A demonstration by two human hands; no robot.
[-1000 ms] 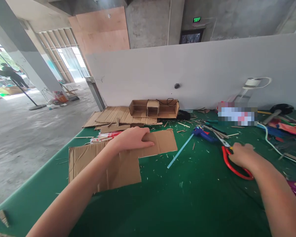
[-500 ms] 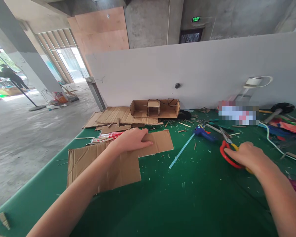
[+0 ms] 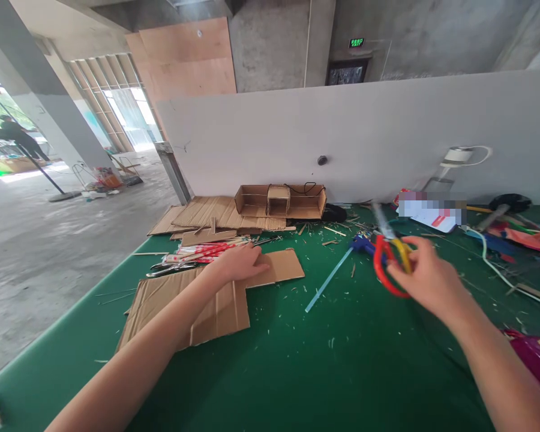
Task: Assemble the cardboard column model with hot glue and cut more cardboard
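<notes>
My left hand [image 3: 240, 264] lies across the narrow arm of an L-shaped piece of brown cardboard [image 3: 220, 312]. Its thumb is on top and its other fingers curl toward the far edge, where they are partly hidden. At the right, my right hand [image 3: 427, 273] is closed on scissors [image 3: 381, 264] with red and yellow handles. Their blades are blurred and point away from me, above the table. Just left of the scissors, a blue glue gun [image 3: 362, 243] lies with a pale glue stick [image 3: 328, 281] stretching out from it.
A cardboard box [image 3: 279, 201] with compartments stands by the white partition [image 3: 364, 132]. Flat cardboard sheets [image 3: 216, 211], red-and-white packets [image 3: 207, 252] and a second pair of scissors [image 3: 168, 270] lie at the left. Scraps dot the green table [image 3: 319, 372]. A purple object [image 3: 533, 360] sits at the right.
My right hand has lifted the scissors from the table and carried them left, toward the glue gun. The cardboard under my left hand has shifted slightly left and turned a little.
</notes>
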